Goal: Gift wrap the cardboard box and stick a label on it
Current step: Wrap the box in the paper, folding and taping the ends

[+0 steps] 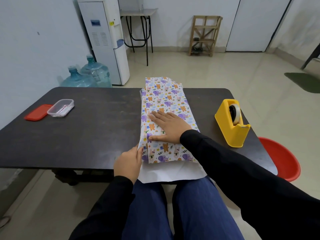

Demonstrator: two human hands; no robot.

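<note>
Now my right hand [170, 126] lies flat, fingers straight, on the wrapping paper [166, 101] beneath it; my left hand [129, 163] pinches that paper's edge near my right thumb.

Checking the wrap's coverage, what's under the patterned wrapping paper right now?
The wrapping paper drapes over a long raised shape; no cardboard shows, so the box itself is hidden. The right hand presses flat on top, and the left hand pinches its near left edge.
</note>
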